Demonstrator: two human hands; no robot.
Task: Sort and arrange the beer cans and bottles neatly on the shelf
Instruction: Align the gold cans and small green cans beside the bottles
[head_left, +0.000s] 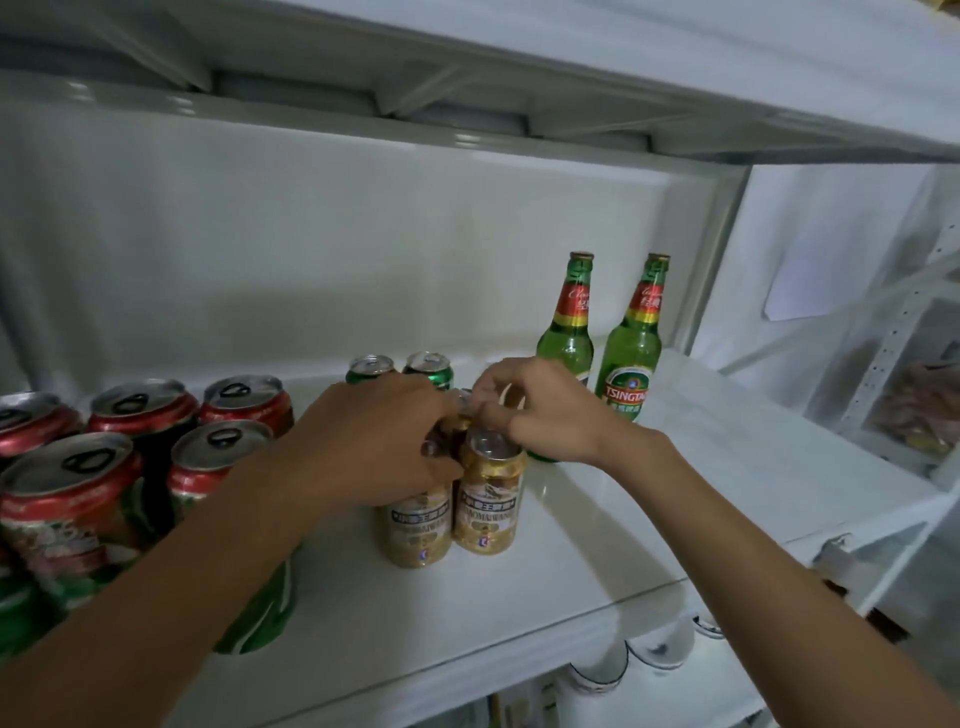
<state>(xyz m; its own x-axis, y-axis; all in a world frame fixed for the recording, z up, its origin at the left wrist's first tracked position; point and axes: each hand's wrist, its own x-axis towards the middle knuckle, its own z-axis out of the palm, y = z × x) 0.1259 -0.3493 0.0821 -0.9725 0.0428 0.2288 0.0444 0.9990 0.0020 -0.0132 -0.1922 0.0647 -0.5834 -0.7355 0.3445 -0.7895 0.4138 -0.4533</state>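
Note:
Gold beer cans stand in the middle of the white shelf (597, 561). My left hand (374, 441) grips the top of the left gold can (415, 530) from above. My right hand (540, 410) curls over the top of the right gold can (485, 512), fingertips pinching at its rim. More gold cans behind are mostly hidden by my hands. Several red cans (145, 410) crowd the left of the shelf. Two green cans (428, 366) stand behind my hands. Two green Tsingtao bottles (631, 358) stand upright at the back right.
The shelf above (467, 104) hangs low over the bottles. A green can (260, 613) lies partly hidden under my left forearm. White bowls (654, 649) sit on the shelf below. A second rack (893, 374) holding packaged goods stands to the right.

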